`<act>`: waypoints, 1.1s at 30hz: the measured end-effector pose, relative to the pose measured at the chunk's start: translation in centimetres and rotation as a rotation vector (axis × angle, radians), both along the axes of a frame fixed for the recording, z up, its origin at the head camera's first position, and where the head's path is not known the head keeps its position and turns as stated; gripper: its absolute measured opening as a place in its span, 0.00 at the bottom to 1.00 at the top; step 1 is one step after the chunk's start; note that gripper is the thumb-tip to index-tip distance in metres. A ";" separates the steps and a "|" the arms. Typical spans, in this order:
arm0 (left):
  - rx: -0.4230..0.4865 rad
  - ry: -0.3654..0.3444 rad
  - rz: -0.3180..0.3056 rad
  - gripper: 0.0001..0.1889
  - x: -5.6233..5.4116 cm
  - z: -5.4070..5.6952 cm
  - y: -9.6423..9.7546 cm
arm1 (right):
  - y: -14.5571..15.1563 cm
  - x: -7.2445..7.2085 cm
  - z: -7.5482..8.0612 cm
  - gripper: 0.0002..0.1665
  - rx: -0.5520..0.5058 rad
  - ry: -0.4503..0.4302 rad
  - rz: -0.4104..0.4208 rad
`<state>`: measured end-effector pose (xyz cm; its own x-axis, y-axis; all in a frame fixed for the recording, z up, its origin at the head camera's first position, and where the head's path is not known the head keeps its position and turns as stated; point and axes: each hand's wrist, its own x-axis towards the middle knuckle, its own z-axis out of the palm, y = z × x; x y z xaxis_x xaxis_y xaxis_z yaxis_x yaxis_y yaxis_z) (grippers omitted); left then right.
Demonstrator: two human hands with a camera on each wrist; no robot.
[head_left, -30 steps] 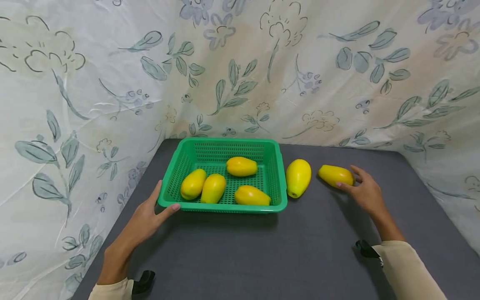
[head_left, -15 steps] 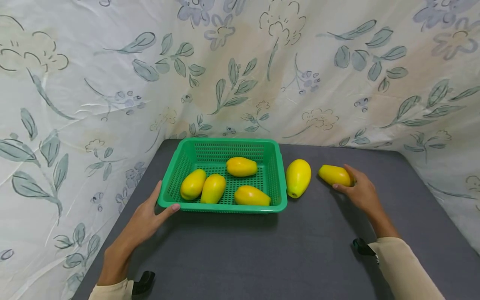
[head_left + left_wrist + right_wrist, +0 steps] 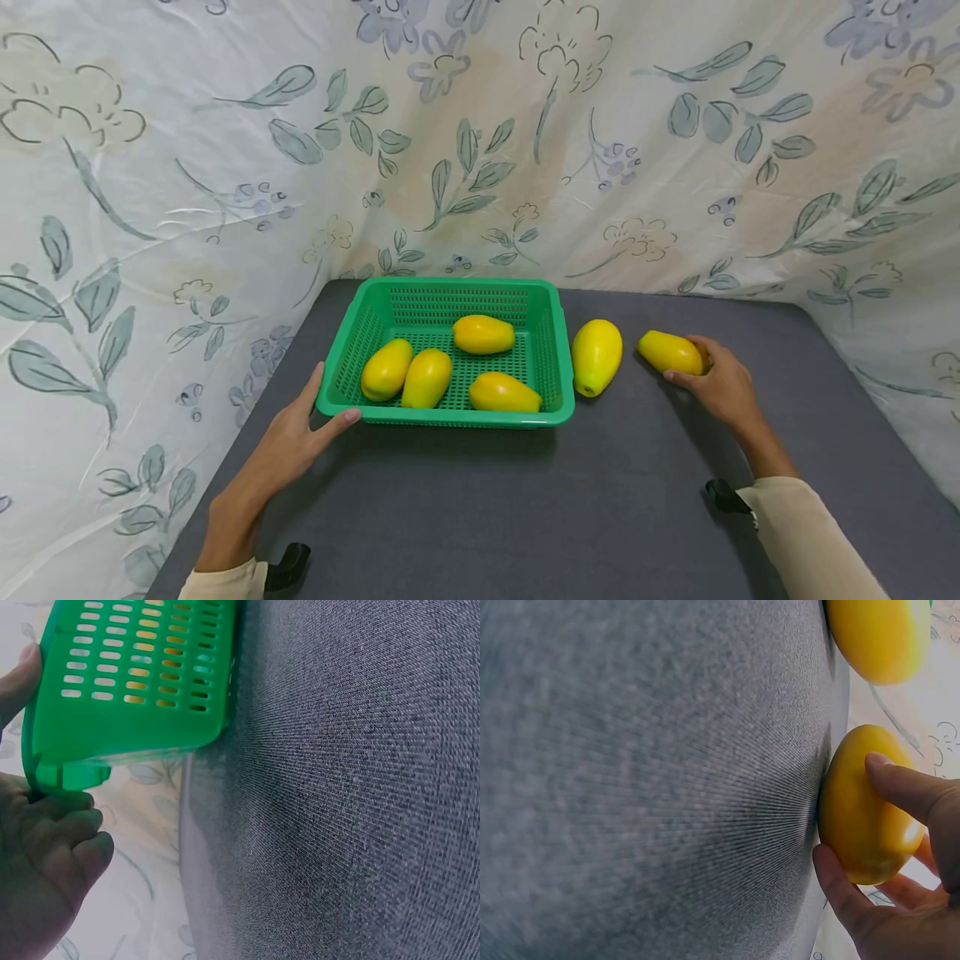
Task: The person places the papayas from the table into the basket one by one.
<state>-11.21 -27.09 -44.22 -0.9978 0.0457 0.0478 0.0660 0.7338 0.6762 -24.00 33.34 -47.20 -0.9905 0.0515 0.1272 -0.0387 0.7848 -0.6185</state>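
Observation:
My left hand [image 3: 288, 446] grips the near left corner of a green plastic basket [image 3: 450, 418], thumb over the front rim. In the left wrist view, fingers [image 3: 82, 825] curl beneath the basket's rim [image 3: 52, 742]. Several yellow papayas [image 3: 502, 392] lie inside. At the right, my right hand [image 3: 723, 383] holds the right end of a yellow papaya [image 3: 667, 352] that lies on the dark cloth. The right wrist view shows the thumb on one side of this papaya [image 3: 862, 802] and fingers around its end. Another papaya [image 3: 597, 358] lies beside the basket's right wall.
A dark grey cloth [image 3: 480, 508] covers the table. Behind it and along the left hangs a pale floral curtain [image 3: 450, 167]. Black camera mounts [image 3: 287, 567] sit at both wrists.
My right hand has moved slightly left, and its fingers have closed onto the end of the outer papaya. The left hand and basket have stayed in place.

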 end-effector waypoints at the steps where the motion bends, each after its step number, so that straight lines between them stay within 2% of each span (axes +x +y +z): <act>1: 0.001 0.001 0.000 0.55 0.0 0.0 0.0 | 0.0 0.0 0.0 0.50 0.001 0.003 0.000; 12: 0.003 0.002 -0.001 0.55 0.1 0.0 0.1 | 0.1 0.3 -0.2 0.50 0.004 0.030 0.012; 22: 0.006 -0.018 0.004 0.55 0.1 0.2 0.2 | -0.4 0.6 0.5 0.50 -0.017 0.065 0.003; 33: 0.003 -0.010 0.005 0.55 0.0 -0.3 0.1 | -0.8 1.4 1.2 0.51 -0.031 0.091 0.011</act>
